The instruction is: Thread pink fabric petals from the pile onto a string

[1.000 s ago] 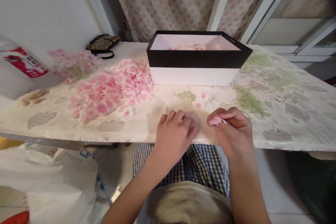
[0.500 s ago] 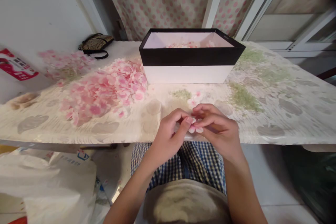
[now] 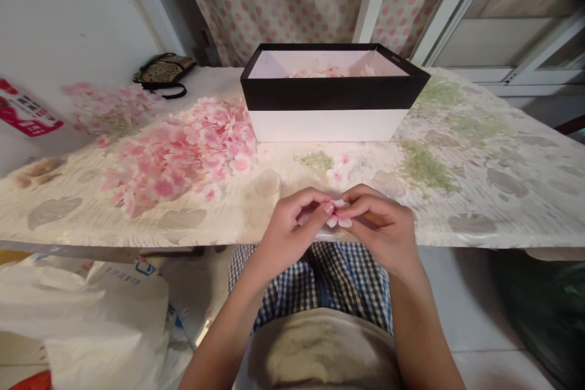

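Observation:
A small pink and white artificial flower (image 3: pixel 338 219) is pinched between my two hands, just above the front edge of the table. My left hand (image 3: pixel 295 225) grips its left side with thumb and forefinger. On the other side, my right hand (image 3: pixel 384 225) pinches it with bent fingers. Loose blossoms (image 3: pixel 339 174) lie on the tablecloth just beyond my fingers, beside a small heap of green stem pieces (image 3: pixel 316 161). To the left spreads a large pile of pink flower petals (image 3: pixel 178 155).
A white box with a black rim (image 3: pixel 333 94) stands at the back, pink flowers inside. More green bits (image 3: pixel 425 167) lie at the right. A patterned pouch (image 3: pixel 165 70) sits at the back left. White plastic bags (image 3: pixel 91 311) are below the table's left side.
My fingers have shifted slightly on the flower, and more of its petals show now. The right fingers have bent in closer. The view has tilted a little.

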Motion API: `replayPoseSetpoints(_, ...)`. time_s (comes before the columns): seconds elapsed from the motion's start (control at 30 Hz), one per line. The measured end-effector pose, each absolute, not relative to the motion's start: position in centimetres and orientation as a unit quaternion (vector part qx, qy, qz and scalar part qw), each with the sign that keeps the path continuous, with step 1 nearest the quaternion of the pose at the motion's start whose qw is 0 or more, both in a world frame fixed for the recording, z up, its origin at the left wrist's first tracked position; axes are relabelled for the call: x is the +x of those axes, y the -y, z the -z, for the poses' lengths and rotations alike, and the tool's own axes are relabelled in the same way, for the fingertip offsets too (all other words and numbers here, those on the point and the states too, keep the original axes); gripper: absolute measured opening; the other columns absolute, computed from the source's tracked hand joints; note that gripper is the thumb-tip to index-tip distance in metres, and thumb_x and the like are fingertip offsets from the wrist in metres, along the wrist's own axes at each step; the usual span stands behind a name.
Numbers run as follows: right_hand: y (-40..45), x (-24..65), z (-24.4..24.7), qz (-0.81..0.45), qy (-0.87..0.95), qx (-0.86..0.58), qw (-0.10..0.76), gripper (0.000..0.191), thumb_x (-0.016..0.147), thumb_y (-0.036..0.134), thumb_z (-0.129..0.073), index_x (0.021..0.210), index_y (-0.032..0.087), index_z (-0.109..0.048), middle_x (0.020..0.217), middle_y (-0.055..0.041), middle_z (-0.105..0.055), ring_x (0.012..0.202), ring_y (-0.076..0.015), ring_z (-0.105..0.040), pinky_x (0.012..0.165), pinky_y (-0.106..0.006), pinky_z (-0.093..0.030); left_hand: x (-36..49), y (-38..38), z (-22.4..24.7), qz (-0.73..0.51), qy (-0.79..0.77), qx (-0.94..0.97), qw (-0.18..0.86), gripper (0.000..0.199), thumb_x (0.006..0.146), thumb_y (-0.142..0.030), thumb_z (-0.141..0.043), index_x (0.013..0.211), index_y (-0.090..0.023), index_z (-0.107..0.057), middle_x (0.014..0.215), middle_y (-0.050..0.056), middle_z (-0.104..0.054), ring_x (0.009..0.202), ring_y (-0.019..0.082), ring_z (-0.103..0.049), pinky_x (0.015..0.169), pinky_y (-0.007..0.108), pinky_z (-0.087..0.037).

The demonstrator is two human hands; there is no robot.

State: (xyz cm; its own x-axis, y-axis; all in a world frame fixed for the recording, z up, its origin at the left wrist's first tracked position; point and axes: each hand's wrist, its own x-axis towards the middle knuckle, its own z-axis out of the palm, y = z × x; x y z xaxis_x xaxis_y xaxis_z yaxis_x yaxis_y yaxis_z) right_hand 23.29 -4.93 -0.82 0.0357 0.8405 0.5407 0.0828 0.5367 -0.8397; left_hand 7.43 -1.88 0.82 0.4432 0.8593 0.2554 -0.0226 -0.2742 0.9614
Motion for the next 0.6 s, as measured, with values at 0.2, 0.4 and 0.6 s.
replayPoseSetpoints(0.2,4.9,23.3,0.9,-0.292,0.617,-0.395,0.615,0.011,0.081,0.012,-0.069,0.075,0.022,-0.069,0.083,-0.0013,-0.061,0.077,-0.0141,-0.060,0.064,-0.025,-0.050,7.3,1.8,-0.7,-0.427,-0.300,0.702,0.486,0.011,0.092,-0.023,-0.058,0.092,-0.020,-0.068,0.085,0.002,-0.070,0.080,0.014,-0.065,0.071,0.027,-0.052)
replayPoseSetpoints(0.4,5.2,23.4,1.0,-0.326,0.577,-0.426,0.615,0.015,0.078,0.010,-0.066,0.086,0.022,-0.064,0.082,0.0004,-0.062,0.071,-0.0125,-0.060,0.059,-0.022,-0.049,7.6,2.8,-0.1,-0.468,-0.241,0.770,0.360,0.015,0.092,-0.013,-0.055,0.101,-0.020,-0.064,0.098,0.006,-0.069,0.091,0.015,-0.065,0.079,0.030,-0.054)
replayPoseSetpoints(0.6,5.5,24.0,0.7,-0.365,0.591,-0.383,0.609,0.015,0.078,0.008,-0.066,0.078,0.022,-0.069,0.082,0.0003,-0.067,0.073,-0.0124,-0.065,0.063,-0.021,-0.053,7.0,3.7,-1.3,-0.445,-0.283,0.803,0.278,0.021,0.094,-0.019,-0.050,0.114,-0.022,-0.057,0.101,0.005,-0.071,0.090,0.017,-0.067,0.078,0.030,-0.055)
